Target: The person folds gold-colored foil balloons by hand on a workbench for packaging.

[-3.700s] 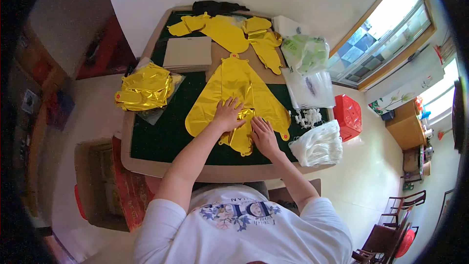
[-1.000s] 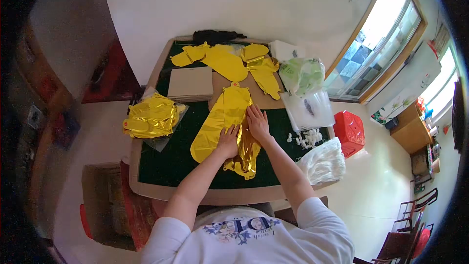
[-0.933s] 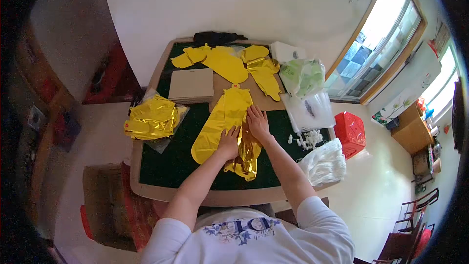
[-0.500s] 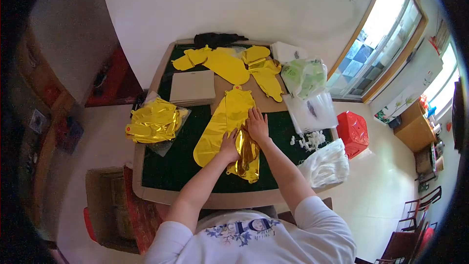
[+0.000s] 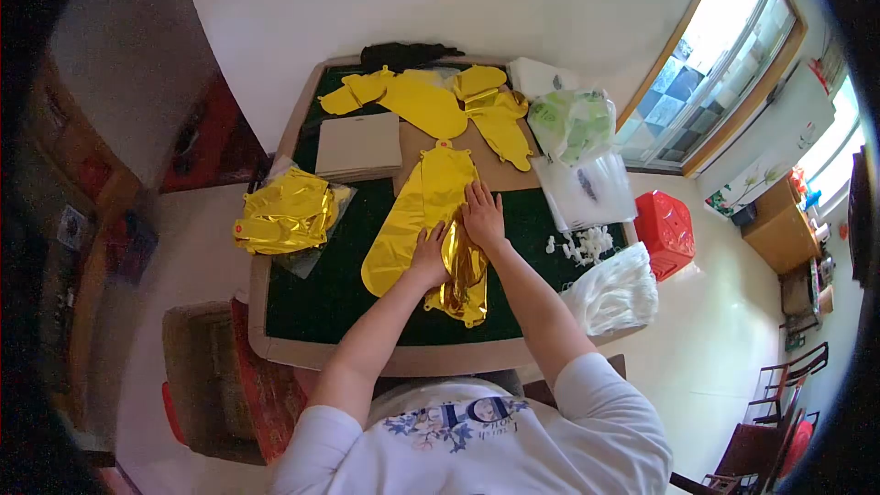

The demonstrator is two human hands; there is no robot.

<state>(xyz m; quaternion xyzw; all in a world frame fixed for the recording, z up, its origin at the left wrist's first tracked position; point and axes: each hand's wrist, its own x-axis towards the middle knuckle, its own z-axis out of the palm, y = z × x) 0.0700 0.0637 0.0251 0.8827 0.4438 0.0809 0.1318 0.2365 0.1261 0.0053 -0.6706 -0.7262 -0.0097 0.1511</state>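
Observation:
A flat gold foil balloon [image 5: 412, 211] lies lengthwise in front of me, its right side folded over into a shiny, creased strip. My left hand [image 5: 428, 258] rests on the lower middle of the foil, fingers spread beside the fold. Higher up, my right hand [image 5: 482, 217] lies flat on the folded right edge with its fingers stretched out. Neither hand grips anything. Behind the balloon are more flat gold foil balloons [image 5: 426, 108]. To the left, a pile of folded gold foil balloons [image 5: 286, 211] sits on clear plastic at the table's edge.
A stack of cardboard sheets [image 5: 358, 144] lies left of centre on the green-topped table [image 5: 312, 312]. Along the right are a green-and-white plastic bag [image 5: 573, 126], clear bags [image 5: 587, 192], small white pieces [image 5: 587, 244] and a white strand bundle [image 5: 612, 291]. A red stool [image 5: 664, 234] stands beyond.
The view has shifted slightly, so the table sits higher in the picture. Both hands stay on the foil in nearly the same places; the left hand's fingers look a little more spread.

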